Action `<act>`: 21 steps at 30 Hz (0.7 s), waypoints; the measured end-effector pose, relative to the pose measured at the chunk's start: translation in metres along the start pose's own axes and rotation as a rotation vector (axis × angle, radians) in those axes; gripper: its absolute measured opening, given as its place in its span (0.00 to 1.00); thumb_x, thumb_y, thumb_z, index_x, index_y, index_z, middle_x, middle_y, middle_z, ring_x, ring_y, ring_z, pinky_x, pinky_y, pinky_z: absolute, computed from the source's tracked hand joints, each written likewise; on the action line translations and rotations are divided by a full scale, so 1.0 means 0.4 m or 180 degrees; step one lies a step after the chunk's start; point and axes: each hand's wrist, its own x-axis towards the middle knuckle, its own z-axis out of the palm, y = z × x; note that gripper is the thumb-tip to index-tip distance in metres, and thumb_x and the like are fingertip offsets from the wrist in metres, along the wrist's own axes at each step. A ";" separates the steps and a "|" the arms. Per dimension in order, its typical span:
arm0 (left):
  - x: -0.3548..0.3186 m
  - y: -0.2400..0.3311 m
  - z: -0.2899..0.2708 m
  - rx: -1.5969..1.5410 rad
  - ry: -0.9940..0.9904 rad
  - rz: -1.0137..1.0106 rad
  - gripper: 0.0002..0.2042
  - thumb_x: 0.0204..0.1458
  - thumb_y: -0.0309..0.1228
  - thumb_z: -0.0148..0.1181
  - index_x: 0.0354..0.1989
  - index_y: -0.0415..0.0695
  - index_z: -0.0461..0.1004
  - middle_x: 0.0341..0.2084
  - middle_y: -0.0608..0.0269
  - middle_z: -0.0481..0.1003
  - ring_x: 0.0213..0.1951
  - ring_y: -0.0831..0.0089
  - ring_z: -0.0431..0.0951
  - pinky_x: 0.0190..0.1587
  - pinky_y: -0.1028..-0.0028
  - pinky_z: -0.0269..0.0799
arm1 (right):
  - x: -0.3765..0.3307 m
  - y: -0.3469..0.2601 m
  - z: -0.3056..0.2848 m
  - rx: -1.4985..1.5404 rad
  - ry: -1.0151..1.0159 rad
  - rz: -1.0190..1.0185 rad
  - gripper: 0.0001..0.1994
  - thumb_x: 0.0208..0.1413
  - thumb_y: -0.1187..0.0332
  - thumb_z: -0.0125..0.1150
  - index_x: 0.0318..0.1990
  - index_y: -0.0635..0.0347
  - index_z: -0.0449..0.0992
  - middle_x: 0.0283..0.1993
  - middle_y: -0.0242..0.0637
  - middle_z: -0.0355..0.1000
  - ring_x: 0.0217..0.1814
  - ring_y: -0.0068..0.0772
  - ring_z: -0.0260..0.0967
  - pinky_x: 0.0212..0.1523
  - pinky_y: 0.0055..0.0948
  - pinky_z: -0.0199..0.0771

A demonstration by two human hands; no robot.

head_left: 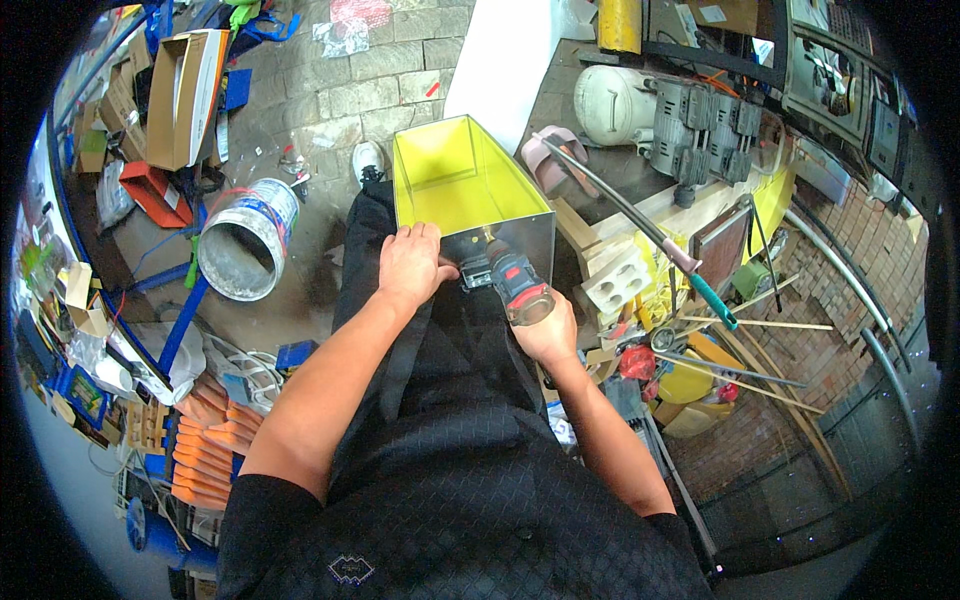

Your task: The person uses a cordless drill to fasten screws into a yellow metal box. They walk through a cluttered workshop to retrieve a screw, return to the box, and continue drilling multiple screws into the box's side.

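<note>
While the left hand (410, 265) lies over the near rim of a tapered, dark-grey-sided box w/ a bright yellow inside (465, 185), the right hand (550, 330) is wrapped round a grey-and-red cordless drill (518, 285) aimed at the box's near panel; can't tell if its tip touches. Box sits right in front of the torso, close to the legs. L fingers are side by side, bent over the edge, thumb out to the right — can't tell how hard they pinch. R fingers curl under the drill, mostly hidden, so trigger finger unknown. Box looks like thin sheet — prob. light for its size, stiff at folds & corners, springy mid-panel, slick on the faces, maybe sharp-edged. Best hold: rim near a corner, clear of the bit. Drill's prob. dense & front-heavy; take it by the handle.
</note>
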 end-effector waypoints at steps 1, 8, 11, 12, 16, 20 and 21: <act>0.000 0.001 -0.001 0.0014 0.0001 0.0003 0.30 0.42 0.45 0.81 0.49 0.40 0.77 0.49 0.53 0.80 0.57 0.55 0.79 0.58 0.57 0.74 | -0.004 -0.001 0.002 -0.0078 0.0024 -0.0036 0.18 0.47 0.60 0.75 0.42 0.61 0.83 0.38 0.56 0.82 0.46 0.63 0.81 0.47 0.49 0.80; -0.001 0.001 0.004 0.0068 0.0043 0.0051 0.30 0.42 0.46 0.82 0.49 0.41 0.78 0.48 0.53 0.81 0.56 0.56 0.79 0.57 0.57 0.74 | -0.006 -0.045 -0.047 -0.1083 -0.0200 -0.0424 0.22 0.52 0.47 0.70 0.42 0.58 0.82 0.35 0.59 0.81 0.43 0.64 0.81 0.45 0.59 0.78; 0.004 0.000 0.007 0.0072 0.0031 0.0055 0.30 0.41 0.46 0.82 0.49 0.41 0.77 0.48 0.54 0.81 0.56 0.56 0.79 0.57 0.56 0.74 | 0.018 -0.035 -0.059 -0.0990 -0.0132 -0.0621 0.23 0.51 0.46 0.70 0.42 0.57 0.82 0.36 0.59 0.81 0.43 0.64 0.81 0.45 0.57 0.78; 0.005 -0.001 0.009 0.0072 0.0024 0.0047 0.30 0.41 0.46 0.82 0.49 0.41 0.77 0.48 0.54 0.81 0.56 0.56 0.79 0.57 0.56 0.74 | 0.016 -0.039 -0.064 -0.1121 -0.0212 -0.0513 0.24 0.50 0.47 0.73 0.43 0.57 0.83 0.37 0.58 0.82 0.44 0.63 0.81 0.47 0.54 0.80; -0.005 -0.013 0.017 0.0017 0.0133 0.0119 0.31 0.41 0.48 0.82 0.46 0.40 0.75 0.46 0.51 0.80 0.54 0.52 0.79 0.55 0.54 0.75 | 0.023 -0.016 -0.058 -0.0349 -0.0342 -0.0095 0.26 0.45 0.50 0.78 0.48 0.56 0.85 0.41 0.56 0.83 0.49 0.60 0.82 0.51 0.50 0.81; -0.007 -0.018 0.020 0.0037 0.0198 0.0131 0.31 0.41 0.48 0.82 0.46 0.40 0.75 0.46 0.51 0.80 0.53 0.51 0.79 0.55 0.55 0.75 | 0.017 0.005 -0.017 -0.0392 -0.0124 -0.0151 0.25 0.46 0.51 0.78 0.49 0.55 0.85 0.42 0.55 0.83 0.49 0.59 0.82 0.51 0.49 0.81; -0.009 -0.019 0.020 0.0043 0.0223 0.0132 0.31 0.41 0.48 0.82 0.46 0.40 0.75 0.46 0.51 0.80 0.53 0.51 0.79 0.55 0.55 0.75 | 0.011 0.018 -0.009 -0.0426 -0.0067 -0.0201 0.25 0.46 0.51 0.78 0.50 0.55 0.85 0.42 0.54 0.83 0.49 0.59 0.82 0.51 0.49 0.82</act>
